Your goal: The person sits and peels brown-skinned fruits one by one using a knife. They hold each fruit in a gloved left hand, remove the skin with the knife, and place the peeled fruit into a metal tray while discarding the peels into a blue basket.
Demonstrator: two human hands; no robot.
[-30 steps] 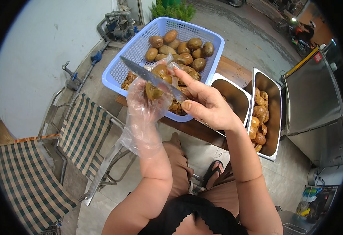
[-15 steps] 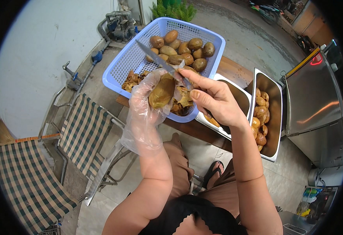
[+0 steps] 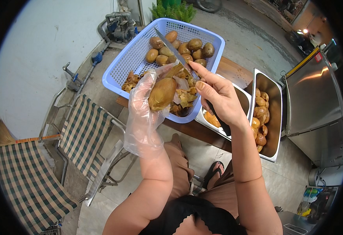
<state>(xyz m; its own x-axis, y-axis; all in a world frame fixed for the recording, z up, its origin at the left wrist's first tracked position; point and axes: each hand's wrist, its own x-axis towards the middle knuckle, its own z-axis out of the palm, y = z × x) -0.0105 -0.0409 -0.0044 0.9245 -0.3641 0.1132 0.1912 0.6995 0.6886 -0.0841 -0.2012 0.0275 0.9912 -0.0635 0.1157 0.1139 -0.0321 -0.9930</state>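
Observation:
My left hand (image 3: pixel 142 103), in a clear plastic glove, cups an oval brown-green fruit (image 3: pixel 162 94) above the near side of a blue perforated basket (image 3: pixel 114 74). My bare right hand (image 3: pixel 220 98) is closed round a knife (image 3: pixel 171 47) with a black handle. Its blade slants up and left over the basket, just beyond the fruit. A strip of peel (image 3: pixel 175 70) stands up at the fruit's far end, close to the blade. Whole brown and greenish fruits (image 3: pixel 195 44) fill the basket's far part; loose peelings (image 3: pixel 185 98) lie in its near part.
Right of the basket, on a wooden table (image 3: pixel 234 70), stand two steel trays: one (image 3: pixel 240 92) partly behind my right hand, the other (image 3: pixel 271 150) with several golden-brown peeled fruits (image 3: pixel 260 113). A checked folding chair (image 3: pixel 83 133) is at left, a steel cabinet (image 3: pixel 316 105) at right.
The knife has shifted up and right, away from the fruit, and a strip of peel now stands at its far end. The left hand has barely moved.

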